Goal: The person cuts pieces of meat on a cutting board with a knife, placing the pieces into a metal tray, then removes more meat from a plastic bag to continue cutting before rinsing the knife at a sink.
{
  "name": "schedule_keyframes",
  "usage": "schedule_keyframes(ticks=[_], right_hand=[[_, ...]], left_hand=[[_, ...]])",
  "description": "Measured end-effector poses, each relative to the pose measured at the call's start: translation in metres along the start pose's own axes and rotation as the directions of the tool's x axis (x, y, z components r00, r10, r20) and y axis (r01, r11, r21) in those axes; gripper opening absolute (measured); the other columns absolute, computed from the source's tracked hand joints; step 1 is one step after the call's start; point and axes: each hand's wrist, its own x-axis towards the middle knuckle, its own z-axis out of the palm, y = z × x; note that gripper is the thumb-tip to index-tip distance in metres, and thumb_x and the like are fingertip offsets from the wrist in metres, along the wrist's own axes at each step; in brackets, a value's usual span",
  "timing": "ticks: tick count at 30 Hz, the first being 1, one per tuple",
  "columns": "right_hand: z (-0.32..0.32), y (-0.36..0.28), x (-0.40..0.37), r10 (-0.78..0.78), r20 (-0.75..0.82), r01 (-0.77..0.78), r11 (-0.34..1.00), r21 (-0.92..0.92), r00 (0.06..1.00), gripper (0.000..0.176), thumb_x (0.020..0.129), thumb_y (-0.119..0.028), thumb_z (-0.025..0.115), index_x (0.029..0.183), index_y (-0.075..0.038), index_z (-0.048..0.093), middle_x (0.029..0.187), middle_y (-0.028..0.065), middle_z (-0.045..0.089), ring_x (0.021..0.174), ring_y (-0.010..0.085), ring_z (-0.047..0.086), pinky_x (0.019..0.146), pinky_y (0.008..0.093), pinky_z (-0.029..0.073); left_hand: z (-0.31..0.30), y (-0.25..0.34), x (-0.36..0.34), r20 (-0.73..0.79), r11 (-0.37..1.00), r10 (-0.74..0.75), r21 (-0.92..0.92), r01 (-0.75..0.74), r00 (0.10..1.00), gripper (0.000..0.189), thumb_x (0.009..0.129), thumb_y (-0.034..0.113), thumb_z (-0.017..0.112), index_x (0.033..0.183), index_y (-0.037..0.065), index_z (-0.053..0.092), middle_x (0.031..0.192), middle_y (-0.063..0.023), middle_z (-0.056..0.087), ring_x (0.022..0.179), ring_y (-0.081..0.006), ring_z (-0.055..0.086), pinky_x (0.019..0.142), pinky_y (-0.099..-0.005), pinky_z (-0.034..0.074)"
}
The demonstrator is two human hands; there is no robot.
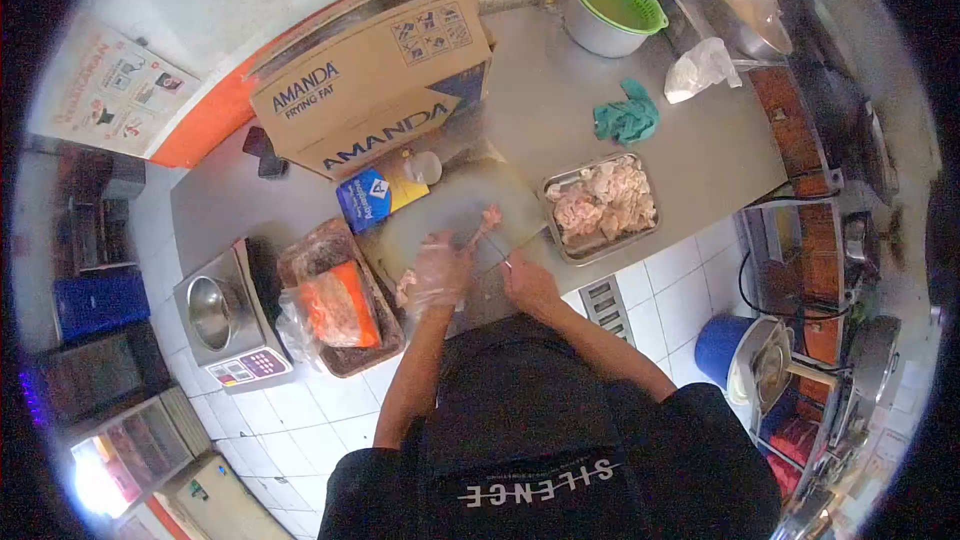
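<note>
My left hand (441, 268), in a clear plastic glove, is closed on the near end of a strip of raw meat (488, 221) on the pale cutting board (425, 230). In my right hand (530, 285) is a knife (497, 250), its blade pointing up-left beside the meat. Another small scrap of raw meat (405, 286) lies left of my gloved hand. Right of the board, a metal tray (577, 257) is heaped with raw meat pieces (603, 198).
An Amanda carton (370, 90), a blue-yellow box (372, 198) and a small tub (425, 168) stand behind the board. Left are a brown tray (352, 360) with an orange bag (340, 305) and a scale (247, 368). A green cloth (627, 115) and colander pot (607, 32) lie far right.
</note>
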Motion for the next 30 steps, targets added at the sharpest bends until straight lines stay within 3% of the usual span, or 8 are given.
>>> schedule_keyframes(ticks=[2,5,8,12,17,20,23,30], right_hand=[[0.026,0.033,0.015,-0.141,-0.143,0.134,0.989,-0.056,0.980,0.035,0.096,-0.030,0.046,0.114,0.000,0.047,0.072,0.0262,0.063,0.068,0.0459,0.062,0.062,0.0560,0.048],[-0.013,0.021,0.011,0.015,-0.174,-0.012,1.000,0.021,0.985,0.034,0.096,-0.030,0.046,0.111,0.000,0.047,0.078,0.0256,0.064,0.072,0.0455,0.063,0.066,0.0557,0.049],[-0.010,0.015,0.005,0.035,-0.106,-0.037,0.999,-0.020,0.994,0.031,0.096,-0.030,0.045,0.107,-0.001,0.049,0.080,0.0254,0.065,0.076,0.0449,0.064,0.068,0.0551,0.050],[0.006,0.016,0.000,0.011,0.046,-0.006,0.993,-0.118,0.999,0.032,0.096,-0.030,0.045,0.108,0.000,0.047,0.079,0.0248,0.065,0.076,0.0450,0.064,0.068,0.0547,0.050],[0.005,0.006,0.000,-0.040,0.095,0.051,0.992,-0.113,0.995,0.034,0.097,-0.030,0.042,0.110,0.002,0.044,0.082,0.0253,0.066,0.075,0.0454,0.065,0.067,0.0548,0.051],[0.008,0.005,0.007,-0.015,0.124,0.034,0.988,-0.148,0.992,0.035,0.097,-0.031,0.041,0.109,0.002,0.044,0.081,0.0251,0.066,0.074,0.0451,0.065,0.066,0.0548,0.051],[0.018,0.015,0.004,-0.009,0.111,0.026,0.989,-0.145,0.994,0.034,0.097,-0.030,0.041,0.109,0.002,0.044,0.078,0.0257,0.066,0.072,0.0453,0.065,0.065,0.0548,0.051],[0.039,0.022,0.023,-0.160,-0.002,0.159,0.980,-0.123,0.987,0.030,0.095,-0.024,0.041,0.107,0.003,0.047,0.077,0.0263,0.065,0.071,0.0447,0.065,0.064,0.0541,0.052]], left_hand=[[0.025,-0.008,-0.008,0.260,0.997,0.010,0.073,-0.030,0.965,0.032,0.090,0.037,0.056,0.091,0.008,0.069,0.084,-0.0204,0.066,0.079,-0.0392,0.065,0.070,-0.0483,0.052],[0.017,-0.018,-0.016,0.261,0.993,-0.065,-0.075,0.087,0.963,0.030,0.091,0.038,0.056,0.092,0.011,0.069,0.085,-0.0212,0.066,0.079,-0.0393,0.065,0.069,-0.0492,0.052],[0.009,-0.026,-0.018,0.338,0.996,-0.078,0.064,0.059,0.938,0.028,0.091,0.037,0.055,0.097,0.014,0.071,0.088,-0.0196,0.067,0.080,-0.0382,0.066,0.071,-0.0487,0.053],[0.002,-0.014,-0.005,0.416,0.938,-0.264,0.321,0.131,0.870,0.026,0.089,0.034,0.057,0.097,0.014,0.071,0.094,-0.0183,0.068,0.081,-0.0378,0.066,0.073,-0.0481,0.054],[0.001,0.007,-0.003,0.190,0.985,0.133,0.082,-0.151,0.973,0.025,0.088,0.031,0.058,0.098,0.012,0.069,0.101,-0.0189,0.067,0.091,-0.0374,0.064,0.078,-0.0464,0.052],[0.027,0.021,0.005,0.153,0.989,0.123,-0.104,-0.108,0.980,0.023,0.085,0.026,0.061,0.099,0.010,0.068,0.097,-0.0184,0.066,0.091,-0.0370,0.063,0.080,-0.0451,0.051],[0.067,-0.002,0.005,0.040,0.960,0.217,-0.189,-0.206,0.975,0.019,0.082,0.021,0.064,0.096,0.008,0.067,0.090,-0.0162,0.065,0.086,-0.0368,0.062,0.077,-0.0456,0.051],[0.064,-0.005,0.002,0.037,0.942,0.288,-0.191,-0.276,0.957,0.014,0.080,0.014,0.063,0.091,0.007,0.068,0.088,-0.0165,0.065,0.083,-0.0360,0.062,0.073,-0.0450,0.051]])
